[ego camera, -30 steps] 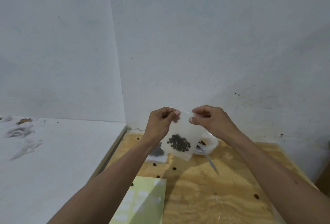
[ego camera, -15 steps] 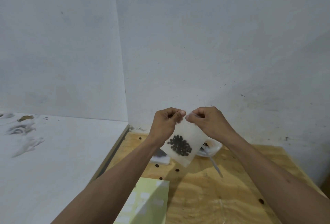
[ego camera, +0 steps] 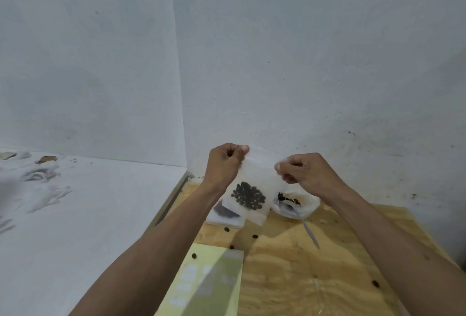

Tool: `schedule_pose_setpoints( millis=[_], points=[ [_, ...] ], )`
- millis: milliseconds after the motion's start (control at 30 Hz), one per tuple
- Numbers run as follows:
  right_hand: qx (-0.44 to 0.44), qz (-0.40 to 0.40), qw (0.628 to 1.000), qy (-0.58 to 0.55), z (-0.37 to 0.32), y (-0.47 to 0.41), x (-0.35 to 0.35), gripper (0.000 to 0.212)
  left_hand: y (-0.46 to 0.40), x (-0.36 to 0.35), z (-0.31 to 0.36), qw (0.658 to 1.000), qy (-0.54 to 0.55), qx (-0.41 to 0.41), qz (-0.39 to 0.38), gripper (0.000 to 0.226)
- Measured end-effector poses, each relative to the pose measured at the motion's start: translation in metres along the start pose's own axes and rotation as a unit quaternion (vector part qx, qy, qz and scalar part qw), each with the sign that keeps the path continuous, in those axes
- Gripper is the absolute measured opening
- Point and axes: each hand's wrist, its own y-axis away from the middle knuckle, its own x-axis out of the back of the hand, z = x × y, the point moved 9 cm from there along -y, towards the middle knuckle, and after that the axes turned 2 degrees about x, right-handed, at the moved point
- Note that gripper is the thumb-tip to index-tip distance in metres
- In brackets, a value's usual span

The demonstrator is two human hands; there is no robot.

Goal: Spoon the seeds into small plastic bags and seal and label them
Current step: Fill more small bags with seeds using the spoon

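A small clear plastic bag [ego camera: 254, 179] with dark seeds [ego camera: 248, 195] at its bottom hangs in the air above the table. My left hand [ego camera: 223, 164] pinches its top left corner. My right hand [ego camera: 306, 173] pinches the top edge at the right. Behind and below the bag sits a white bowl [ego camera: 306, 208] with dark seeds, and a metal spoon [ego camera: 306, 227] leans out of it toward me. A yellow-green label sheet [ego camera: 214, 283] lies at the near edge, partly under my left forearm.
Filled bags [ego camera: 225, 213] lie stacked on the plywood table [ego camera: 302, 278], left of the bowl. Loose seeds [ego camera: 255, 236] are scattered on the wood. A white surface [ego camera: 88, 215] adjoins the table on the left. White walls close in behind.
My hands have moved apart along the bag's top edge, the left one rising a little. The bag hangs wider between them.
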Motion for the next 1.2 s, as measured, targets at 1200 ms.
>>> schedule_pose_setpoints(
  millis=[1200],
  points=[
    [-0.196, -0.05, 0.975, 0.097, 0.096, -0.008, -0.133, 0.027, -0.006, 0.049, -0.124, 0.935, -0.278, 0.213, -0.063, 0.013]
  ],
)
